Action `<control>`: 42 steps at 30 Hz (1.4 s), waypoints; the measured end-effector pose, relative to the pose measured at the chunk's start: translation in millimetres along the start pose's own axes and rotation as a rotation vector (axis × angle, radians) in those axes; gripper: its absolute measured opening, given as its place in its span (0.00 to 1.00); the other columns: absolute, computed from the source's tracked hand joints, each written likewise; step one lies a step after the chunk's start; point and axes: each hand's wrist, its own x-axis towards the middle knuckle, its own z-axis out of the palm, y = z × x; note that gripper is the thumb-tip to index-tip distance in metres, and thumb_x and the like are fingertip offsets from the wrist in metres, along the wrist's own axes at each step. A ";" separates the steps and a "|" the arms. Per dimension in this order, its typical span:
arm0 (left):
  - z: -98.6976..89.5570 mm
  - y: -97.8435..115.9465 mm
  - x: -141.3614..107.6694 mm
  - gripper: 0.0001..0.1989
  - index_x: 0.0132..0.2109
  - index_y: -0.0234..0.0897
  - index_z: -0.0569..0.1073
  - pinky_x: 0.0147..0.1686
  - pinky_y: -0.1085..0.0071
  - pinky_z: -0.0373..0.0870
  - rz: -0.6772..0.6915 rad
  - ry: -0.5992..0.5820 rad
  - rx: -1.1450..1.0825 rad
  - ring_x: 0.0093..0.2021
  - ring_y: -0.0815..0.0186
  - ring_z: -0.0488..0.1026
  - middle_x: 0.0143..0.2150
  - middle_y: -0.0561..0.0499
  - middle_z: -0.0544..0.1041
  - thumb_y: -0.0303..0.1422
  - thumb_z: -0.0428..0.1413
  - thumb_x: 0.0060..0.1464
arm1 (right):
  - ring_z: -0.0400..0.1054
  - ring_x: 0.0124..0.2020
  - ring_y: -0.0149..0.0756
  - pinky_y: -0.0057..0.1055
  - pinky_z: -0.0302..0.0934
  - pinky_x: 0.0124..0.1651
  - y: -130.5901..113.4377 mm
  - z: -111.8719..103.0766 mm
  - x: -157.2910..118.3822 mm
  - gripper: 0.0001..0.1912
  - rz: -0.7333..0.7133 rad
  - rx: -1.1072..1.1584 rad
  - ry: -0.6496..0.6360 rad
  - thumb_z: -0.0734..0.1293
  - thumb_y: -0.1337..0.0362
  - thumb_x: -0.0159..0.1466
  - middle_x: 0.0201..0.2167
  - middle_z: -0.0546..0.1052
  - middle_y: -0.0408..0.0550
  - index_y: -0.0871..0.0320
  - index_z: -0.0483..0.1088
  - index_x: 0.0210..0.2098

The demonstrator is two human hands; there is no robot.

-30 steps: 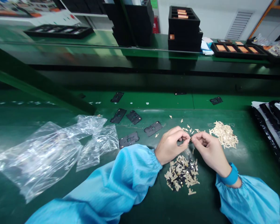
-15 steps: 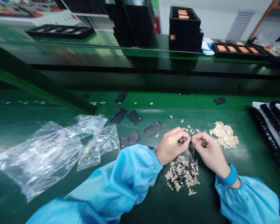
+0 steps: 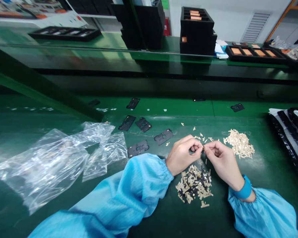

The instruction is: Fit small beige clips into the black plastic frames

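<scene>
My left hand and my right hand meet fingertip to fingertip over the table, both pinching. Between them shows a tiny dark part, too small to make out clearly. Just below the hands lies a mixed pile of small beige, black and metallic pieces. To the right of my right hand is a heap of small beige pieces. A few loose beige bits are scattered beyond the fingertips. Left of my left hand lie flat black plastic frames with cut-outs.
Crumpled clear plastic bags cover the left of the green table. A green post slants in at left. More black frames rest on the green strip behind. Black trays stand on the shelf; black-wrapped packaging lies at right.
The black frames on the green strip at the back have shifted slightly to the right. My hands keep nearly the same pinch and place.
</scene>
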 end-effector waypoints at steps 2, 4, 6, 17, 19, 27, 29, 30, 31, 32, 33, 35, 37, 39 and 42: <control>0.0 0.2 -0.1 0.04 0.35 0.36 0.76 0.29 0.78 0.67 -0.002 0.000 0.006 0.30 0.72 0.70 0.31 0.53 0.73 0.25 0.57 0.57 | 0.67 0.24 0.34 0.29 0.60 0.26 -0.5 0.5 0.0 0.14 0.020 0.026 -0.003 0.68 0.53 0.66 0.27 0.78 0.47 0.57 0.75 0.35; 0.3 0.0 -0.6 0.04 0.35 0.36 0.76 0.29 0.78 0.68 0.001 0.003 0.013 0.30 0.71 0.70 0.31 0.53 0.73 0.25 0.57 0.57 | 0.66 0.24 0.34 0.29 0.59 0.25 -0.8 1.2 0.0 0.14 0.036 0.046 0.003 0.69 0.51 0.65 0.26 0.77 0.47 0.57 0.75 0.35; 0.9 -0.2 -1.2 0.04 0.35 0.37 0.76 0.29 0.77 0.68 0.004 0.002 0.020 0.30 0.71 0.71 0.31 0.52 0.73 0.25 0.57 0.57 | 0.65 0.24 0.34 0.29 0.59 0.24 -1.0 2.1 0.1 0.15 0.044 0.059 0.012 0.69 0.51 0.65 0.25 0.76 0.46 0.57 0.75 0.34; 2.9 1.7 -2.8 0.05 0.36 0.37 0.77 0.29 0.77 0.67 0.047 0.005 0.070 0.30 0.71 0.70 0.31 0.52 0.74 0.24 0.57 0.57 | 0.62 0.23 0.32 0.28 0.56 0.25 -2.2 5.0 2.1 0.06 0.093 0.078 0.065 0.69 0.60 0.58 0.23 0.73 0.44 0.56 0.70 0.28; 3.8 0.0 -2.9 0.05 0.35 0.36 0.77 0.29 0.77 0.67 0.017 0.013 0.037 0.30 0.71 0.70 0.31 0.52 0.73 0.24 0.57 0.57 | 0.62 0.23 0.32 0.28 0.56 0.25 -2.1 4.2 2.7 0.06 0.086 0.068 0.082 0.69 0.60 0.58 0.23 0.73 0.43 0.56 0.70 0.29; 3.7 -5.9 2.7 0.02 0.35 0.35 0.75 0.27 0.77 0.67 -0.196 0.075 -0.246 0.31 0.72 0.70 0.33 0.51 0.74 0.28 0.58 0.57 | 0.60 0.21 0.31 0.29 0.55 0.25 1.6 -8.8 8.6 0.15 0.055 -0.038 0.164 0.66 0.55 0.66 0.20 0.70 0.41 0.56 0.70 0.27; 1.9 -5.6 4.7 0.05 0.39 0.34 0.74 0.26 0.78 0.67 -0.294 0.027 -0.413 0.32 0.71 0.70 0.35 0.50 0.74 0.31 0.60 0.56 | 0.61 0.23 0.32 0.30 0.56 0.27 4.4 -12.2 10.4 0.15 0.007 -0.063 0.177 0.67 0.54 0.66 0.22 0.71 0.43 0.56 0.71 0.27; 0.8 -5.2 5.5 0.09 0.42 0.35 0.73 0.24 0.79 0.67 -0.344 -0.019 -0.517 0.32 0.71 0.70 0.35 0.50 0.73 0.33 0.61 0.56 | 0.61 0.23 0.32 0.30 0.57 0.28 5.0 -13.6 11.1 0.13 -0.026 -0.061 0.188 0.68 0.55 0.65 0.25 0.72 0.43 0.56 0.72 0.29; -0.4 -4.5 6.1 0.13 0.46 0.35 0.72 0.22 0.80 0.66 -0.390 -0.075 -0.625 0.32 0.71 0.70 0.36 0.50 0.72 0.35 0.63 0.55 | 0.63 0.25 0.32 0.31 0.59 0.29 4.8 -14.6 11.4 0.11 -0.058 -0.046 0.187 0.70 0.55 0.64 0.28 0.73 0.45 0.57 0.73 0.32; -1.6 -3.8 6.4 0.18 0.49 0.36 0.70 0.19 0.81 0.64 -0.427 -0.132 -0.730 0.31 0.71 0.69 0.38 0.50 0.71 0.37 0.64 0.54 | 0.64 0.26 0.33 0.31 0.61 0.30 3.5 -15.2 11.3 0.10 -0.084 -0.016 0.165 0.71 0.56 0.64 0.31 0.74 0.46 0.56 0.74 0.34; -2.7 -2.9 6.5 0.21 0.51 0.37 0.69 0.17 0.82 0.63 -0.455 -0.185 -0.823 0.31 0.72 0.69 0.40 0.49 0.70 0.39 0.65 0.54 | 0.66 0.28 0.34 0.32 0.63 0.32 1.2 -15.5 10.8 0.10 -0.100 0.027 0.122 0.71 0.56 0.64 0.33 0.74 0.47 0.56 0.75 0.36; -4.7 -1.1 6.1 0.24 0.53 0.39 0.68 0.17 0.82 0.63 -0.495 -0.275 -0.955 0.32 0.71 0.69 0.44 0.47 0.69 0.41 0.66 0.53 | 0.70 0.31 0.35 0.32 0.66 0.35 -5.9 -14.9 8.5 0.10 -0.104 0.139 -0.011 0.71 0.54 0.65 0.35 0.75 0.47 0.55 0.76 0.37; -6.3 0.5 5.1 0.25 0.53 0.40 0.68 0.17 0.83 0.64 -0.524 -0.345 -1.021 0.33 0.71 0.69 0.45 0.47 0.69 0.42 0.66 0.53 | 0.72 0.33 0.36 0.33 0.68 0.36 -13.9 -13.2 5.5 0.11 -0.092 0.260 -0.131 0.71 0.53 0.65 0.35 0.75 0.47 0.54 0.76 0.39; -7.2 1.7 4.1 0.24 0.53 0.40 0.68 0.17 0.82 0.64 -0.547 -0.392 -1.048 0.33 0.72 0.68 0.44 0.48 0.69 0.41 0.66 0.53 | 0.72 0.32 0.35 0.32 0.67 0.34 -19.6 -10.7 2.9 0.11 -0.078 0.357 -0.183 0.72 0.53 0.64 0.35 0.76 0.46 0.53 0.76 0.40; -7.6 2.6 3.3 0.25 0.53 0.40 0.68 0.17 0.82 0.64 -0.558 -0.416 -1.057 0.33 0.71 0.68 0.41 0.49 0.69 0.41 0.67 0.53 | 0.72 0.30 0.34 0.31 0.66 0.31 -20.7 -7.7 0.9 0.12 -0.066 0.427 -0.166 0.73 0.51 0.63 0.33 0.77 0.45 0.53 0.75 0.37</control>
